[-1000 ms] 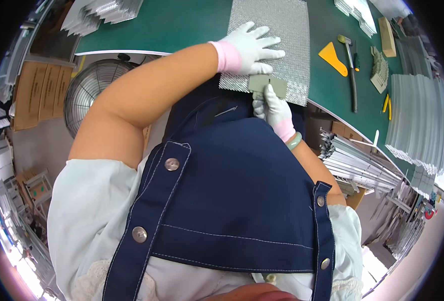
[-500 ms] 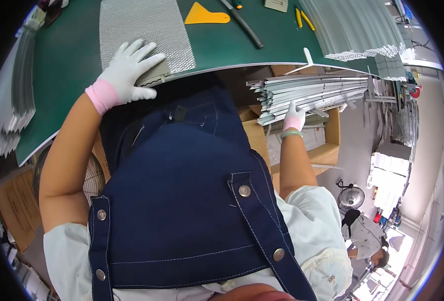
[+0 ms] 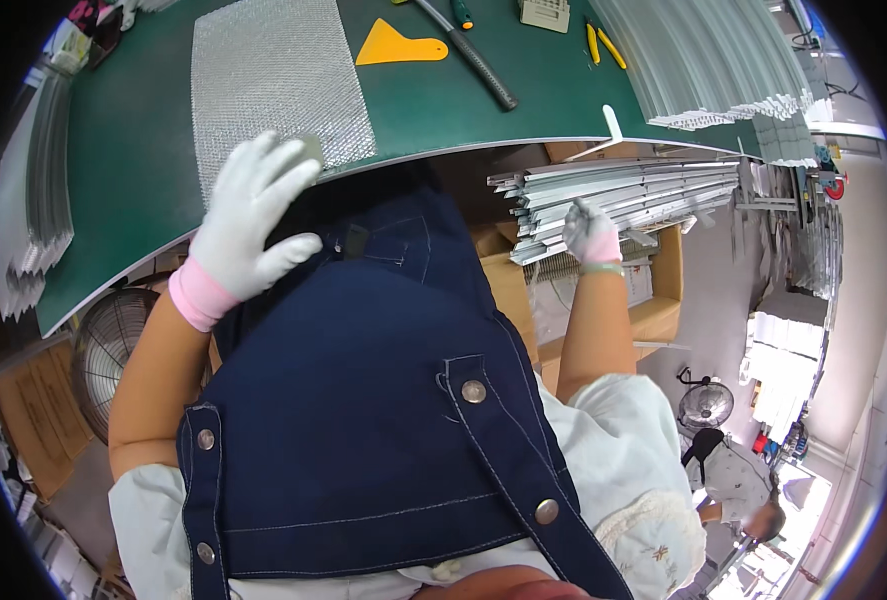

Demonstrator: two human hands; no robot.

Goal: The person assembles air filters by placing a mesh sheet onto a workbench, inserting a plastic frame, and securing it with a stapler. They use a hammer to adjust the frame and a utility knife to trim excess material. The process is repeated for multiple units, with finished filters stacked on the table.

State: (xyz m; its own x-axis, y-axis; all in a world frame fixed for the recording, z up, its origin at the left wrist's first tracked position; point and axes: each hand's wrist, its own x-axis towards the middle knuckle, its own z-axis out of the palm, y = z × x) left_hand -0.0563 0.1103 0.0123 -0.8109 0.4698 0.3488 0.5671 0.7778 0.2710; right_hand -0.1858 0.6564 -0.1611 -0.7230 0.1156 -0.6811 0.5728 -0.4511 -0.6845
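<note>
My left hand [image 3: 253, 220], in a white glove with a pink cuff, is at the table's front edge with fingers stretched and thumb apart. Its fingertips overlap the near end of a silvery mesh-textured sheet [image 3: 273, 80] lying on the table. Behind the fingertips shows part of a small grey-green piece [image 3: 310, 149], mostly hidden. My right hand [image 3: 593, 238], gloved alike, is at a stack of long pale metal strips [image 3: 653, 185] below the table edge. Its fingers are curled against the strips; what lies between them is hidden.
On the green table [image 3: 443, 100] lie a yellow scraper [image 3: 398, 45], a dark-handled hammer [image 3: 478, 65] and yellow-handled pliers [image 3: 603, 45]. Stacked ribbed panels [image 3: 703, 60] stand at right, more panels [image 3: 33, 190] at left. A cardboard box [image 3: 668, 275] sits under the strips. Another person [image 3: 733, 480] is behind at right.
My left hand has lifted off the sheet and drawn slightly towards me. My right hand's fingers have curled at the strips. The view has shifted a little.
</note>
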